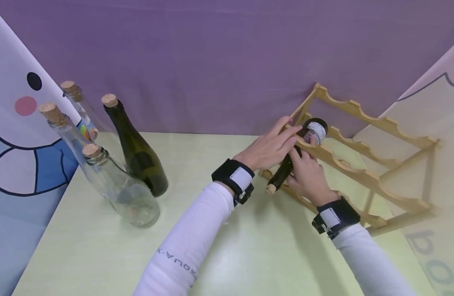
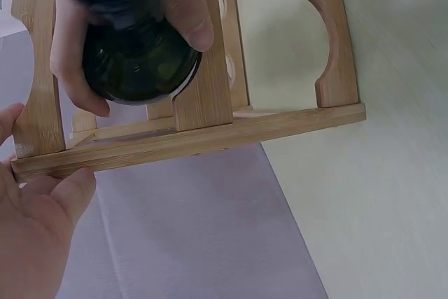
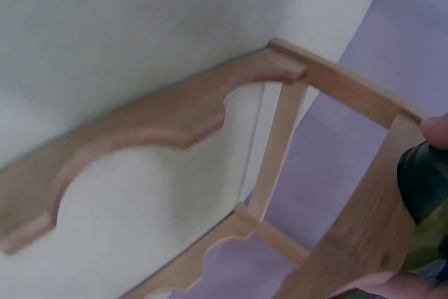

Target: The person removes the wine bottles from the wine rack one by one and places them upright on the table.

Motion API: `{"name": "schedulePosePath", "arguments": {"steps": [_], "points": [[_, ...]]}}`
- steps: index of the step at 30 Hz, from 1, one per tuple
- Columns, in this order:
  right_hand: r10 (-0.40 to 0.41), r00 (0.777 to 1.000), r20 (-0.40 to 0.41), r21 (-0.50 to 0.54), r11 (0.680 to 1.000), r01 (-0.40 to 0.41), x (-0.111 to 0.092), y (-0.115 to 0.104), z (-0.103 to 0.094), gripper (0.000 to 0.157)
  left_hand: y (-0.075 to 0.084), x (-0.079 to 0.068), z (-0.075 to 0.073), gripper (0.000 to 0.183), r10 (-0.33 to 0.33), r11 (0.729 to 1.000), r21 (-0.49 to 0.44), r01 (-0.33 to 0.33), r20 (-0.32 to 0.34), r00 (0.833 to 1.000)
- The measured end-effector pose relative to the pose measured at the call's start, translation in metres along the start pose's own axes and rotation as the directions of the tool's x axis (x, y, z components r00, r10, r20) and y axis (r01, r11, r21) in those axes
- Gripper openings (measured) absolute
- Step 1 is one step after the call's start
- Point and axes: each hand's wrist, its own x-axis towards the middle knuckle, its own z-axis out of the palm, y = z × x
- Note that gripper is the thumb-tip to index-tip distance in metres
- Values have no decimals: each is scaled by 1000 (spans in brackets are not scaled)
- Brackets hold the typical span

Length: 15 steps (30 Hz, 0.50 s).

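A wooden wine rack (image 1: 345,166) with scalloped rails stands at the right of the table. A dark, corked wine bottle (image 1: 285,169) lies tilted in its upper tier at the left end, its cork toward me and its labelled base toward the back. My right hand (image 1: 308,176) grips the bottle near its neck; in the left wrist view, thumb and fingers of this right hand (image 2: 185,12) wrap both sides of the glass. My left hand (image 1: 267,148) holds the rack's left end, with the thumb on one side of the wooden bar (image 2: 140,148) and fingers on the other.
At the left of the table stand a green corked bottle (image 1: 142,156) and three clear corked ones, the nearest clear bottle (image 1: 134,201) in front. A purple backdrop (image 1: 197,70) rises behind the table, with printed panels at both sides.
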Motion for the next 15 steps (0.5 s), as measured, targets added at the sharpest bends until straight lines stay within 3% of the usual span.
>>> {"name": "schedulePosePath", "arguments": {"steps": [15], "points": [[-47, 999, 27, -26, 999, 48, -2, 3, -2, 76, -2, -1, 2, 50, -8, 1000, -17, 9, 9, 1000]]}}
